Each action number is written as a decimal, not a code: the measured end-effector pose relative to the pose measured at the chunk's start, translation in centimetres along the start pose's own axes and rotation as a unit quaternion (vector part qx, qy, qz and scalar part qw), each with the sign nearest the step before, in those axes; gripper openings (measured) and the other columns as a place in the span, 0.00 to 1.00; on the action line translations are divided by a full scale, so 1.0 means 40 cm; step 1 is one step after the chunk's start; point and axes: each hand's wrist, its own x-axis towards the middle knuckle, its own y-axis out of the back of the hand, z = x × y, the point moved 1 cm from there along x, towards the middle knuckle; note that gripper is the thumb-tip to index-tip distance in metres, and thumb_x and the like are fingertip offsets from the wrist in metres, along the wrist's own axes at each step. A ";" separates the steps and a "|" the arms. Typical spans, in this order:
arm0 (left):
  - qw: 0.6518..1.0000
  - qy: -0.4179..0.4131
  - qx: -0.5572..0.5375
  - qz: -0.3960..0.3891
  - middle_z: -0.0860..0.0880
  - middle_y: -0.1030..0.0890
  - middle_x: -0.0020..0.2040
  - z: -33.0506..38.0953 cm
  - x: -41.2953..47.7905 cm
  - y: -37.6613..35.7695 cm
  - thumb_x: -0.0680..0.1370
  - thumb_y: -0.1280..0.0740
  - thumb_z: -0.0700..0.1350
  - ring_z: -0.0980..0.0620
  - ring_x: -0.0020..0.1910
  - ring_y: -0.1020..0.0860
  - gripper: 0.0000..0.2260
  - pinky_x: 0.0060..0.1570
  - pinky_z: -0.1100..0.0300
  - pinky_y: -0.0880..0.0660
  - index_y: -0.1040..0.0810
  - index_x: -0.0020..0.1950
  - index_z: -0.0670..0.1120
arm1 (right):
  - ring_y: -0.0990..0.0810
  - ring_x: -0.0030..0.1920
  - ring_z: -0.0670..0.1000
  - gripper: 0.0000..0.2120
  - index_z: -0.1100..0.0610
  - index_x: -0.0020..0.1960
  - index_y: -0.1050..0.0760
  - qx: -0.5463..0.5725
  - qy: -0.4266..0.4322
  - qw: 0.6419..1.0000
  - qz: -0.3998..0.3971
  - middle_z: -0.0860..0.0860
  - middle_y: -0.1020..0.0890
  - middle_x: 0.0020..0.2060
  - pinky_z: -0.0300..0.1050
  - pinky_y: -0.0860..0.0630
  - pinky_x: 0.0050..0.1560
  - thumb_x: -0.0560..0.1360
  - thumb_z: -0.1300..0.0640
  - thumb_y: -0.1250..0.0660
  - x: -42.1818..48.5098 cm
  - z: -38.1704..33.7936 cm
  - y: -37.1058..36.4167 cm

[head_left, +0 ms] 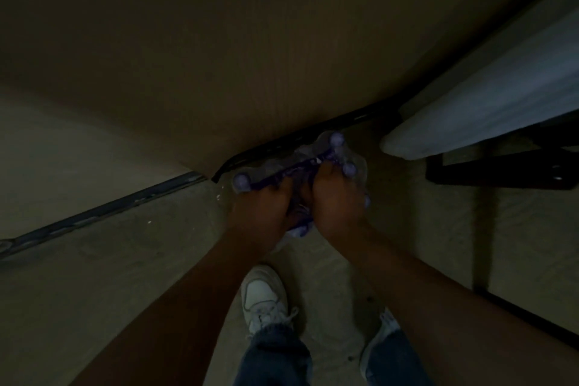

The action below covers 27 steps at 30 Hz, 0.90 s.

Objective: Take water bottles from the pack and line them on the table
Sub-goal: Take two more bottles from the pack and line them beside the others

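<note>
The scene is very dark. A shrink-wrapped pack of water bottles (300, 166) with pale purple caps and a purple wrap sits low on the floor, just below the near edge of a brown table (219, 56). My left hand (266, 207) and my right hand (335, 200) are side by side on top of the pack, fingers closed into its plastic wrap. A purple cap (241, 182) shows left of my left hand, and others (336, 138) beyond my right hand. Much of the pack is hidden under my hands.
The brown table fills the upper view; a black frame bar (313, 135) runs under its edge. A white-topped bench or table (485, 103) with a black frame stands at right. My feet in white shoes (264, 294) stand on the concrete floor below the pack.
</note>
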 end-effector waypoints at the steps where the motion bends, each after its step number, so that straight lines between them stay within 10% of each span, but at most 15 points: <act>1: 1.000 -0.011 -0.001 0.020 0.42 0.18 0.49 0.008 -0.015 0.030 0.74 0.34 0.52 0.43 0.45 0.20 0.16 0.36 0.59 0.32 0.26 0.57 0.43 | 0.19 0.46 0.58 0.09 0.65 0.51 0.27 -0.013 -0.004 1.000 0.023 0.61 0.18 0.48 0.46 0.30 0.39 0.78 0.60 0.42 -0.009 -0.007 0.034; 4: 0.997 -0.051 -0.018 0.059 0.42 0.19 0.29 0.036 -0.065 0.138 0.59 0.21 0.47 0.44 0.25 0.22 0.17 0.27 0.66 0.37 0.23 0.38 0.40 | 0.20 0.50 0.58 0.13 0.62 0.56 0.31 -0.019 0.004 1.000 0.007 0.60 0.21 0.53 0.47 0.30 0.39 0.79 0.55 0.46 -0.057 -0.020 0.131; 16: 0.967 -0.239 -0.086 0.027 0.53 0.35 0.24 0.418 -0.170 0.880 0.63 0.36 0.59 0.47 0.30 0.30 0.15 0.27 0.59 0.37 0.35 0.35 0.49 | 0.21 0.43 0.68 0.15 0.59 0.51 0.30 0.069 0.122 0.986 0.087 0.62 0.20 0.42 0.56 0.27 0.40 0.75 0.47 0.40 -0.298 0.054 0.998; 27: 0.911 -0.396 -0.109 0.032 0.53 0.30 0.25 1.036 -0.219 1.330 0.61 0.30 0.53 0.57 0.24 0.32 0.13 0.22 0.67 0.37 0.31 0.32 0.48 | 0.25 0.41 0.50 0.13 0.54 0.54 0.32 0.119 -0.049 0.969 0.212 0.50 0.24 0.41 0.39 0.37 0.37 0.78 0.45 0.44 -0.725 0.333 1.575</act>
